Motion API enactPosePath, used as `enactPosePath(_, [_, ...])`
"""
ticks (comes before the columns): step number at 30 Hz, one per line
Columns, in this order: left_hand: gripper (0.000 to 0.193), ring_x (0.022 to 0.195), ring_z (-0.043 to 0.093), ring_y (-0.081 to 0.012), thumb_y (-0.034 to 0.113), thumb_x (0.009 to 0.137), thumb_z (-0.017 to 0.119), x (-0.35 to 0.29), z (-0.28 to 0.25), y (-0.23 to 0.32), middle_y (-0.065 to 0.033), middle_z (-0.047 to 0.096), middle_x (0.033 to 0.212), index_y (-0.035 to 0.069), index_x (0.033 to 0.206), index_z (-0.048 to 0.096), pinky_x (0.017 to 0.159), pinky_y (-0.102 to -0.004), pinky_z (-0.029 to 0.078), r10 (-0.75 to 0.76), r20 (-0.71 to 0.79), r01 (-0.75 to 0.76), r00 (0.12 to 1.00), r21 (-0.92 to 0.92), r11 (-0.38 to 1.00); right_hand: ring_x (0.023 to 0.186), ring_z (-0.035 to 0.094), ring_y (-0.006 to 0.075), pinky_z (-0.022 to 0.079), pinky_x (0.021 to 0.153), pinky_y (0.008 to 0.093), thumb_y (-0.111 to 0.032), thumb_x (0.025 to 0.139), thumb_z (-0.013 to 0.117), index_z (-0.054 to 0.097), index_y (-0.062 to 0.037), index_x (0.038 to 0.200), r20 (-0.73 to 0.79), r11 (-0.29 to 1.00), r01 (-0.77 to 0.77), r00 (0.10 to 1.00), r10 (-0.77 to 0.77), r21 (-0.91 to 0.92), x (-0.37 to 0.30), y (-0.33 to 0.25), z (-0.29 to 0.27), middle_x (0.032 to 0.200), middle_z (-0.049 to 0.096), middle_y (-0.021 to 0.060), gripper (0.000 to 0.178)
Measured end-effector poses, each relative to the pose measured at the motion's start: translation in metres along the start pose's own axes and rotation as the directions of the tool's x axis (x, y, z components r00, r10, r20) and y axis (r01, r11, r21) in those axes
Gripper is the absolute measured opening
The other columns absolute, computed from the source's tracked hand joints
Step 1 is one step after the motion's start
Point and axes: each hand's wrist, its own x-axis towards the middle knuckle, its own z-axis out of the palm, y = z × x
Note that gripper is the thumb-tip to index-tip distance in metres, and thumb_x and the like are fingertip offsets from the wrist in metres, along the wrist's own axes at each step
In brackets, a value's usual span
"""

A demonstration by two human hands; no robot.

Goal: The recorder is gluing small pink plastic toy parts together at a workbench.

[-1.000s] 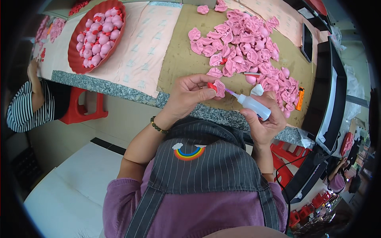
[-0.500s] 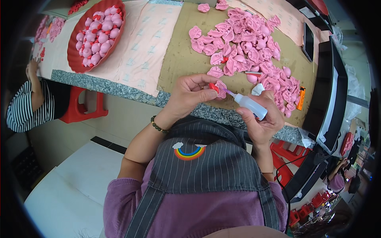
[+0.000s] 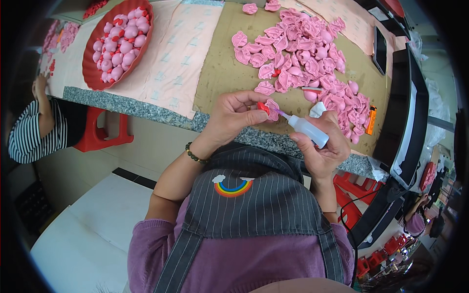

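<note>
Between the thumb and fingers of my left hand [image 3: 237,113] is a small red piece [image 3: 263,108]. A pink moulded plastic piece [image 3: 272,111] sits right beside it, at the fingertips; whether the fingers also grip it is hard to see. My right hand [image 3: 326,146] is wrapped round a translucent squeeze bottle [image 3: 310,131], tilted so its thin purple nozzle [image 3: 281,113] points at the pink piece, touching it or very close. Beyond my hands lies a heap of similar pink pieces [image 3: 293,53] on a brown board [image 3: 220,63].
A red scalloped bowl [image 3: 89,73] of pink and red pieces stands at left on a cloth [image 3: 168,73]. A white scrap [image 3: 317,110], an orange strip [image 3: 371,119] and a phone [image 3: 379,51] lie at right, near a black tray [image 3: 398,112]. Another person's hand [image 3: 40,87] works far left.
</note>
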Motion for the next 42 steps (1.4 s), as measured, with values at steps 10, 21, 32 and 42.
enactPosePath(10, [0.031,0.092,0.062,-0.0212,0.0,0.08,0.061,0.0001,-0.0012,0.0,-0.0161,0.061,0.102,-0.006,0.11,0.053,0.083,-0.0324,0.05,-0.012,0.002,0.012,1.0,-0.005,1.0,0.062,0.042,0.0124,0.032,0.058,0.0248,-0.009,0.064,0.077,0.06,0.0063,0.083,-0.016,0.999,0.019,1.0,-0.018,0.033,-0.0013,0.0022,-0.0013,0.065,0.053,0.0042,0.03])
enactPosePath(21, [0.033,0.092,0.062,-0.02,-0.001,0.08,0.061,0.0001,-0.0016,-0.0006,-0.0157,0.061,0.102,-0.007,0.11,0.052,0.083,-0.0313,0.05,-0.019,-0.001,0.019,1.0,0.012,1.0,0.063,0.042,0.0119,0.032,0.057,0.024,-0.011,0.065,0.078,0.06,0.0065,0.085,-0.011,1.0,0.022,1.0,-0.022,0.006,-0.0016,0.0049,-0.0012,0.067,0.054,0.0047,0.032])
enactPosePath(32, [0.033,0.091,0.062,-0.0187,-0.002,0.079,0.061,-0.0001,-0.0033,-0.0012,-0.0149,0.062,0.1,-0.007,0.111,0.052,0.082,-0.0296,0.051,-0.027,-0.001,0.027,1.0,0.017,1.0,0.063,0.042,0.0121,0.033,0.058,0.0241,-0.01,0.065,0.077,0.06,0.0067,0.085,-0.013,1.0,0.014,1.0,-0.014,0.003,-0.0028,0.0047,-0.0027,0.068,0.055,0.0055,0.031])
enactPosePath(42, [0.031,0.089,0.061,-0.0163,-0.002,0.079,0.061,-0.0009,-0.0037,-0.0023,-0.0138,0.062,0.099,-0.006,0.109,0.053,0.08,-0.0281,0.05,-0.019,-0.016,0.019,1.0,-0.004,1.0,0.058,0.044,0.0159,0.034,0.054,0.0278,-0.012,0.061,0.079,0.062,0.0029,0.08,-0.065,0.999,-0.002,0.998,-0.001,-0.037,-0.0022,0.0038,-0.0011,0.064,0.054,0.0052,0.03])
